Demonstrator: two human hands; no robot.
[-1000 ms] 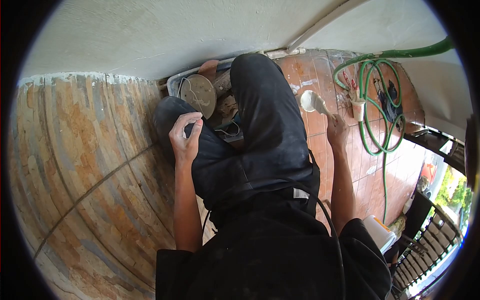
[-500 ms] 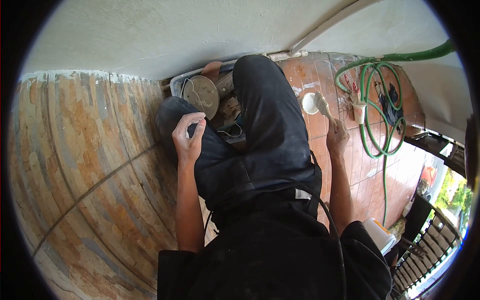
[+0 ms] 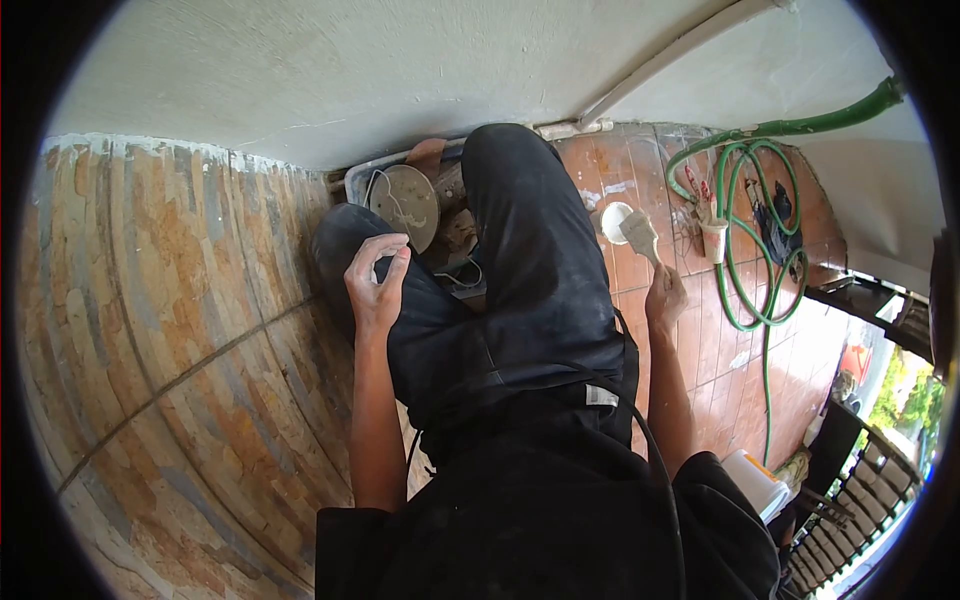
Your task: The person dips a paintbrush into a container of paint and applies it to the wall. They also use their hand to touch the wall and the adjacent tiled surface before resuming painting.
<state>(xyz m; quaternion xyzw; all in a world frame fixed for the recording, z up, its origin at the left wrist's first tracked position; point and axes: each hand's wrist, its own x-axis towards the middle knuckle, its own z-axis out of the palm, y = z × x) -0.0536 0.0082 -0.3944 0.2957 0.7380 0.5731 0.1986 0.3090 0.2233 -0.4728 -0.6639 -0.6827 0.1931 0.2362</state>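
On the right side, my right hand (image 3: 666, 297) grips the handle of a paintbrush (image 3: 640, 236). Its wide, pale-coated bristles point up and overlap the edge of a small white tub (image 3: 615, 222) on the tiled floor. My left hand (image 3: 377, 278) rests over my left knee, whitened with dust. Its fingers curve loosely toward the thumb, a gap shows between them, and nothing is in it.
Beyond my knees a grey tray (image 3: 357, 180) holds a round dusty lid (image 3: 405, 207) and debris. Right of the tub stand a cup of tools (image 3: 714, 240) and a coiled green hose (image 3: 728, 290). Stone-patterned wall (image 3: 180, 300) lies left; a white bucket (image 3: 752, 482) sits behind my right arm.
My right hand has shifted slightly down and left, and the brush has turned so its broad face shows, closer to the tub. My left hand stays nearly still.
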